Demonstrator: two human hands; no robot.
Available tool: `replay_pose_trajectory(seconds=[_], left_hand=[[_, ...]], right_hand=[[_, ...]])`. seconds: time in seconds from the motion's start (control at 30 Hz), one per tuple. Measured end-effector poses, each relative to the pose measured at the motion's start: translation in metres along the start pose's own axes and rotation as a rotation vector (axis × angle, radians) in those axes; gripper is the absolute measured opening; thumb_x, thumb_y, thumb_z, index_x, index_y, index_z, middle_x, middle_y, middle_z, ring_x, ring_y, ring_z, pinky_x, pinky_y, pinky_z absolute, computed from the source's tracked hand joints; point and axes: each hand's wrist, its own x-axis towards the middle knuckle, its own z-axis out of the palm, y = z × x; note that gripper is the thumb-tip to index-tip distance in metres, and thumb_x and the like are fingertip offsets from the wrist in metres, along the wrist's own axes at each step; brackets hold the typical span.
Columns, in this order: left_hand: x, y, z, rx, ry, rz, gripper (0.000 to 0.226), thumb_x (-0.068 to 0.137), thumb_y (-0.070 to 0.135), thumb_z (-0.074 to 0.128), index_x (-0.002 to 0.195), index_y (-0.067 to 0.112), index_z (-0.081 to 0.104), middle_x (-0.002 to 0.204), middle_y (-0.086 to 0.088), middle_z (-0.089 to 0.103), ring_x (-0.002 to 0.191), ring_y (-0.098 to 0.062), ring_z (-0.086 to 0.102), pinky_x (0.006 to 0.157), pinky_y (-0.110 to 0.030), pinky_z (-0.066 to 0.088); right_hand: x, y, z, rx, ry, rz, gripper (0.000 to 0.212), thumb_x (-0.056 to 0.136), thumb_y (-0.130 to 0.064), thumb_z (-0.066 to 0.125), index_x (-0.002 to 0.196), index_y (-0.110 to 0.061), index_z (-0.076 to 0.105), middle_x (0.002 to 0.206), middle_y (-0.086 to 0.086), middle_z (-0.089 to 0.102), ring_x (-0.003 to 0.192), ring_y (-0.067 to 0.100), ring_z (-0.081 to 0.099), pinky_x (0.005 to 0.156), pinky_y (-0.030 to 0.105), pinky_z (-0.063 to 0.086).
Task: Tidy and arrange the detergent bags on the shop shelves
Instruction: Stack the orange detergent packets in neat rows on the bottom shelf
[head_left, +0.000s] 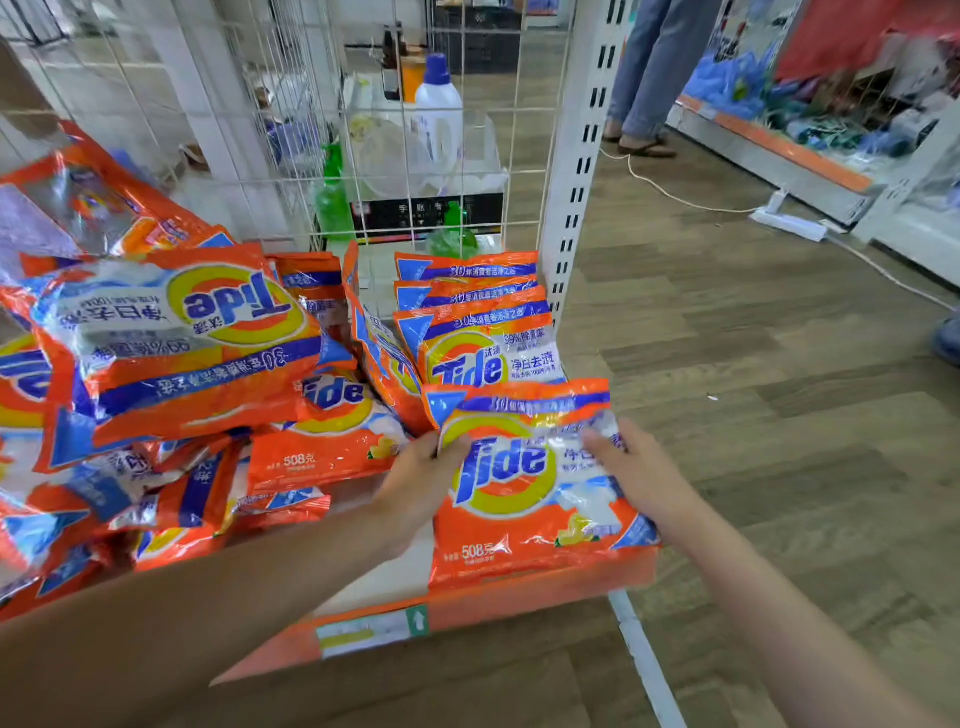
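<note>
I have both hands on the front detergent bag (524, 483) at the shelf's (467, 605) right end: my left hand (421, 480) grips its left edge, my right hand (631, 467) lies on its upper right face with fingers curled against it. Beyond my fingers stands a neat row of bags (467, 306); left of my left hand sprawls a jumbled pile (156, 364).
</note>
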Motion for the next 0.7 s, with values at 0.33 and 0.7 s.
replay_pose_trajectory(seconds=[0.33,0.7], left_hand=[[-0.012,-0.022,0.029,1.086,-0.064,0.714,0.062,0.091,0.048,0.024,0.13,0.005,0.046,0.138,-0.011,0.042,0.127,-0.03,0.04,0.107,-0.038,0.032],[-0.015,-0.033,0.015,1.352,-0.014,0.563,0.067,0.093,0.053,0.013,0.141,0.013,0.037,0.138,-0.006,0.035,0.131,-0.025,0.037,0.106,-0.034,0.033]], right_hand=[[-0.016,0.013,0.021,-0.958,0.086,-0.158,0.075,0.08,-0.077,0.025,0.145,-0.038,0.025,0.114,0.002,0.033,0.118,0.022,0.038,0.092,0.034,0.04],[-0.005,0.007,0.028,-0.664,0.008,0.137,0.078,0.087,-0.057,0.051,0.14,-0.007,0.024,0.135,0.014,0.042,0.124,0.029,0.046,0.093,0.037,0.04]])
